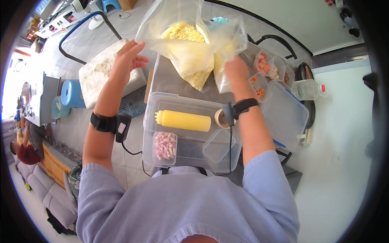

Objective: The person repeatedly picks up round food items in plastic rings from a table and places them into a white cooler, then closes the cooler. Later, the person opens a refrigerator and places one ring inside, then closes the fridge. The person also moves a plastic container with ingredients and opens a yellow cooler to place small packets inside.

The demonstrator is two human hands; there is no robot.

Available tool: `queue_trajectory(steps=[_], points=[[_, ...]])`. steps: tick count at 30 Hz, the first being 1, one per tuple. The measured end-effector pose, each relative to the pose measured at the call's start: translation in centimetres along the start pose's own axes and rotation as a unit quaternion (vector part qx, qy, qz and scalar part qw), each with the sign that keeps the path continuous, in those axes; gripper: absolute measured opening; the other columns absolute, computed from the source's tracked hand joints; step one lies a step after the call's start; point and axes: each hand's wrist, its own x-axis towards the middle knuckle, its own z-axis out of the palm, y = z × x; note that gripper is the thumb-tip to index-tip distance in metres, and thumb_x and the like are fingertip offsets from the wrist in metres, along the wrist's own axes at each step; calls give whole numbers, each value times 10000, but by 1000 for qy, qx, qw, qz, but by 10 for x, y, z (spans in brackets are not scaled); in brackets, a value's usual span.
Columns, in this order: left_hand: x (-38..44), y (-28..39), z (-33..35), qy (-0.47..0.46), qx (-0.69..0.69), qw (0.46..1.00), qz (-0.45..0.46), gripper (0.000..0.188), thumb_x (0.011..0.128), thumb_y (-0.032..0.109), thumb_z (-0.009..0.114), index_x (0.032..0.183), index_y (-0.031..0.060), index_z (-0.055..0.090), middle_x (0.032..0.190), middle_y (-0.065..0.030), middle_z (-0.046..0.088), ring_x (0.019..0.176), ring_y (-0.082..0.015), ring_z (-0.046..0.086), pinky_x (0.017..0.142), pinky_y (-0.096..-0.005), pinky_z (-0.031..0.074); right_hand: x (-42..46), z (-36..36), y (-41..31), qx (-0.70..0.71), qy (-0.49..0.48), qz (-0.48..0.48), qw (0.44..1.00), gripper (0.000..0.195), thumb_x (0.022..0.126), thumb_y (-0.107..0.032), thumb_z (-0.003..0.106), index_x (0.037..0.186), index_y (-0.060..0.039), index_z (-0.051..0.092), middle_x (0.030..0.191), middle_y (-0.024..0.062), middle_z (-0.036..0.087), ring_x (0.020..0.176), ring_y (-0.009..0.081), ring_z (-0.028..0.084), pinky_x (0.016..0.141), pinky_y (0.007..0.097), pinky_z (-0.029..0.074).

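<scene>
My left hand (129, 59) is raised with fingers apart, beside the left edge of a large clear plastic bag (190, 60) of pale yellow shreds; nothing shows in its grasp. My right hand (236, 69) is blurred and lies against a second clear bag (221, 68) with yellow contents; whether its fingers grip the plastic is not clear. Nearer to me, a yellow squeeze bottle (184, 120) lies on its side on a translucent plastic lid (190, 102). A small clear tub of diced pink meat (165, 148) and an empty clear tub (219, 145) sit below it.
A roll of tape (222, 118) lies by my right wrist. Clear tubs of pink pieces (263, 64) and orange pieces (259, 91) stand at the right, near a blue-edged lid (284, 114) and a clear bottle (307, 90). A white foam box (100, 74) is left. Another person (29, 153) sits far left.
</scene>
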Motion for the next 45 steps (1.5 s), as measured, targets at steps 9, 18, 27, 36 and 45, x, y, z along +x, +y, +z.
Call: queue_trajectory(steps=[9,18,27,36,45], points=[[-49,-88,-54,-6,85,986,-140,530,811,236,578,1218,-57,406,1031,-121,542,713,-150,572,615,-252,469,68,-54,38,179,171,-144,958,324,772,-296,531,895,-2,587,853,220,593,845,372,559,686,409,435],[-124,-192,-65,-18,142,938,-315,347,852,312,533,1075,48,564,905,-5,591,807,-103,524,730,-283,438,-50,-6,127,322,14,-42,946,427,862,-277,495,1174,14,479,1174,159,529,1086,233,510,912,315,381],[-149,-229,-49,112,-108,941,-301,216,837,266,571,889,61,617,660,77,471,580,-27,409,525,-199,314,-229,58,211,521,-96,401,747,233,833,-260,581,904,-40,610,662,-57,494,547,47,406,487,200,313],[-114,-214,-33,169,-146,941,-255,117,804,201,606,818,86,627,610,74,464,508,-31,380,466,-182,283,-182,46,194,543,-5,372,753,213,776,-171,638,921,-15,642,711,-41,539,597,57,428,534,195,329],[-105,-219,-38,170,126,972,-104,203,767,128,615,958,61,625,814,-36,583,740,-137,540,654,-262,432,-179,84,212,352,46,200,913,211,750,-154,640,901,-8,621,746,50,589,662,167,537,608,297,427]])
